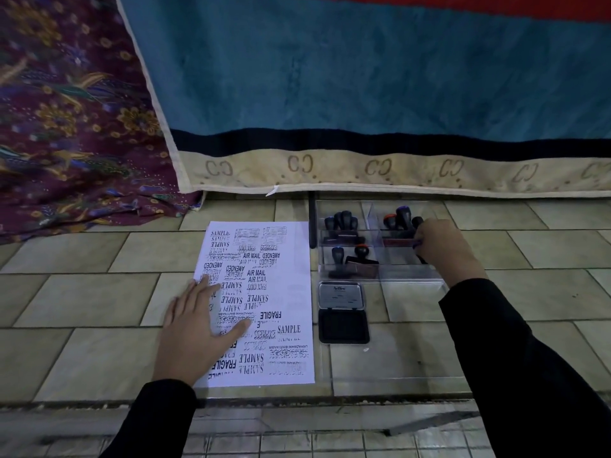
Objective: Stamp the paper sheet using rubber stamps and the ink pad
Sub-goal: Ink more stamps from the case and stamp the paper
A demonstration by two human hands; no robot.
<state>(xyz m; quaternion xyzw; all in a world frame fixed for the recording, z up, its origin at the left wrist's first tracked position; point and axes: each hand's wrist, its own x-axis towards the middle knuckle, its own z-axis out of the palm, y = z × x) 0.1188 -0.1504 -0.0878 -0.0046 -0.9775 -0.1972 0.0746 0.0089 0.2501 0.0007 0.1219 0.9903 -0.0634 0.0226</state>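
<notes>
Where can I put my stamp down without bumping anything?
The tiles left of the paper are bare, and so is the patch just nearer than the ink pad. The tray is crowded with stamps, and the right hand grips one there. The left hand rests on the paper.

A blue blanket (363, 77) and purple floral cloth (66, 110) border the tiled floor (82, 299)

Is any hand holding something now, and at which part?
The right hand grips a stamp in the tray by its black handle. The left hand presses flat on the paper sheet.
</notes>
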